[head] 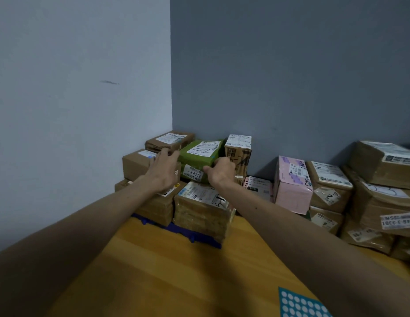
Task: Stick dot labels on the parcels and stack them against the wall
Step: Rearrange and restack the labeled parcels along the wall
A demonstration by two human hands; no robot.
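Stacking step: I have both hands on the green parcel (198, 156), left hand (164, 171) curled over its left edge, right hand (220, 171) clenched round its right front corner. It sits atop the corner stack (199, 209) against the wall (291, 88). Next, I judge: seat it flush, then let go.

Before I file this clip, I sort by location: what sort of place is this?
Probably a parcel storage or sorting room: labelled cardboard parcels stacked against bare grey walls, a green parcel among them, and a sheet of dot labels on the wooden surface.
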